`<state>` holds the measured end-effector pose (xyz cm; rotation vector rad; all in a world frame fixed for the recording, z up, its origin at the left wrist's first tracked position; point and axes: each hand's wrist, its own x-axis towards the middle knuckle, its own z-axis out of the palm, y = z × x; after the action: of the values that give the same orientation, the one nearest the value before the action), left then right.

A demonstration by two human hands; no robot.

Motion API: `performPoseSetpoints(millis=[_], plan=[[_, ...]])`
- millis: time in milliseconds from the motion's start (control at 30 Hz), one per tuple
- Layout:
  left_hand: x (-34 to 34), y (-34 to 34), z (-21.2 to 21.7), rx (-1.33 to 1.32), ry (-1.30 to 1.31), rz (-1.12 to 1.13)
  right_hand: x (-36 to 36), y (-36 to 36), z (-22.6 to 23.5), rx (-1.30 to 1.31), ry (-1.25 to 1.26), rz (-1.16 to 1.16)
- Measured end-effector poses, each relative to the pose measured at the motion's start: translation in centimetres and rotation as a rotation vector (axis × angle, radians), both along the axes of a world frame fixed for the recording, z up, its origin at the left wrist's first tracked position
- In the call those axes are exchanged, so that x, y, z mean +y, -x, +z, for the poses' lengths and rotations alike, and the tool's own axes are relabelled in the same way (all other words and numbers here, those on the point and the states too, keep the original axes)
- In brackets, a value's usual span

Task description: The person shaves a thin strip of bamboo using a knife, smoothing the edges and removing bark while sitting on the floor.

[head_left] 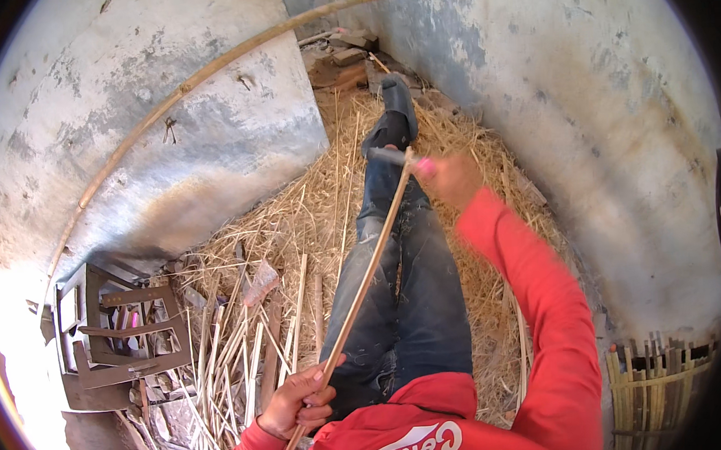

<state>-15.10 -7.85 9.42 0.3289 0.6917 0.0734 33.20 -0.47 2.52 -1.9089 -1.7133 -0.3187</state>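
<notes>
A long thin bamboo strip [366,282] slants over my outstretched legs, from my lap up toward my feet. My left hand [296,403] is wrapped round its lower part, near my waist. Near the far end of the strip, my right hand [456,181], somewhat blurred, grips a knife [390,155] by what looks like a pink handle. The grey blade lies across the strip and points left; whether it cuts into the strip I cannot tell.
Shavings [490,210] cover the floor around my legs [424,279]. Left of me lie several loose bamboo strips [253,353] and a broken wooden frame [130,335]. A long curved pole [182,89] spans the upper left before stained walls [583,115]. At lower right stands a slatted bamboo basket [658,389].
</notes>
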Motion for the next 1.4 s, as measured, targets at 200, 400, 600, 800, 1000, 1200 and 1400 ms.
performPoseSetpoints(millis=[200, 400, 600, 800, 1000, 1200, 1400], plan=[[0.5, 2.7, 0.7, -0.037, -0.023, 0.111, -1.9, -7.2, 0.8, 0.122, 0.007, -0.419], [0.5, 1.5, 0.5, 0.024, -0.048, 0.052, -1.8, -3.5, 3.0, 0.591, -0.347, -0.152], [0.2, 0.7, 0.9, 0.029, -0.097, 0.024, -2.5, 1.3, 7.1, 0.743, -0.089, 0.041], [-0.2, 0.3, 0.8, 0.037, -0.125, -0.003, -2.9, 3.6, 7.7, 0.593, -0.031, 0.024], [-0.3, 0.3, 0.5, 0.033, -0.143, 0.003, -2.3, 3.1, 6.6, 0.402, -0.087, 0.107], [-0.2, 0.4, 0.6, 0.051, -0.148, 0.008, -0.2, 0.2, 3.7, 0.218, -0.243, -0.207], [-0.3, 2.7, -1.1, 0.031, -0.046, 0.088, -2.3, -9.3, 1.8, 0.383, -0.381, -0.366]])
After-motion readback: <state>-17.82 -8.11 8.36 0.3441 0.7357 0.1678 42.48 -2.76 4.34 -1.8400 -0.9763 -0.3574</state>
